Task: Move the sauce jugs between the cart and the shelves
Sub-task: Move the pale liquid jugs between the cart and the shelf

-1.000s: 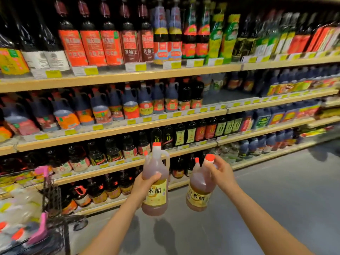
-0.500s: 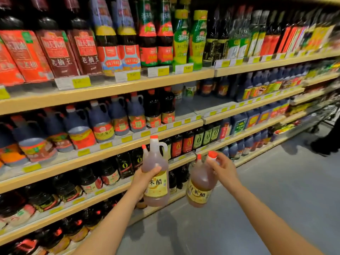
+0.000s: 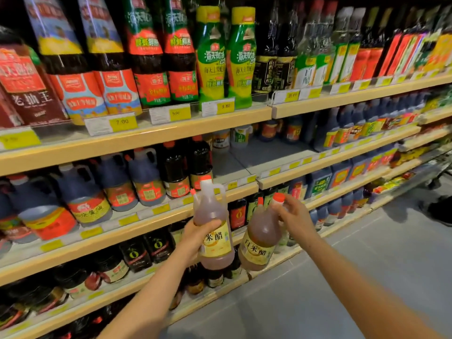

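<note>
Two jugs of reddish rice vinegar hang in front of the sauce aisle, one in each of my hands. The left jug (image 3: pixel 215 231) stands nearly upright, its orange cap level with the lip of the middle shelf (image 3: pixel 244 185); my left hand (image 3: pixel 199 232) is wrapped round its belly from the left, fingers closed across the top of the yellow label. The right jug (image 3: pixel 260 237) leans, cap tipped up and to the right, base swung toward its neighbour so the two are just beside each other; my right hand (image 3: pixel 294 216) pinches it high at the neck and handle. The bare stretch of shelf (image 3: pixel 266 152) lies above and beyond both jugs, slightly to the right, so I judge the right hand is the nearer one and both must rise and go forward. Both forearms reach up from the bottom of the frame, elbows low, the grey floor (image 3: pixel 367 265) beneath them. No cart is in view.
</note>
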`<state>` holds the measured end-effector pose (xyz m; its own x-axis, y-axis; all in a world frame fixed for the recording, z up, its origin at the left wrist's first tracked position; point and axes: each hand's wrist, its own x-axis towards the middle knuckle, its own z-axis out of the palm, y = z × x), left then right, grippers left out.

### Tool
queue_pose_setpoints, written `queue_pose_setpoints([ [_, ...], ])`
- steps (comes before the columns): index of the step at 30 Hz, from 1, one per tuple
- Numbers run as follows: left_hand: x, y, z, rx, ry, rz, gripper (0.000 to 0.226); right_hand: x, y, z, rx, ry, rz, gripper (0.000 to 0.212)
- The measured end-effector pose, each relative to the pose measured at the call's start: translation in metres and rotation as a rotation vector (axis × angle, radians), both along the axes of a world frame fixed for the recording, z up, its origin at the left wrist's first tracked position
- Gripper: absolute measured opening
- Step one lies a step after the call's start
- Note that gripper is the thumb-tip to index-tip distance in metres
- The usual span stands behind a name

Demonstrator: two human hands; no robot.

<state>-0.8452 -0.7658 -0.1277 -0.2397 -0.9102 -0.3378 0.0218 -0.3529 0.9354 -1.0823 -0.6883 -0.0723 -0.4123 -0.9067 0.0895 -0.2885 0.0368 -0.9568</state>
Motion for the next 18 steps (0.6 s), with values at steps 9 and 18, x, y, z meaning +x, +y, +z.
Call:
queue_pose_setpoints([
  [9, -0.120, -0.011, 0.008, -0.086, -0.037, 0.141, 0.055, -0.125, -0.057, 0.012, 0.016, 0.167, 0.239, 0.022],
  [18, -0.174, -0.056, 0.033, -0.412, -0.095, 0.297, 0.081, -0.176, -0.100, 0.009, -0.013, 0.157, 0.370, 0.015],
])
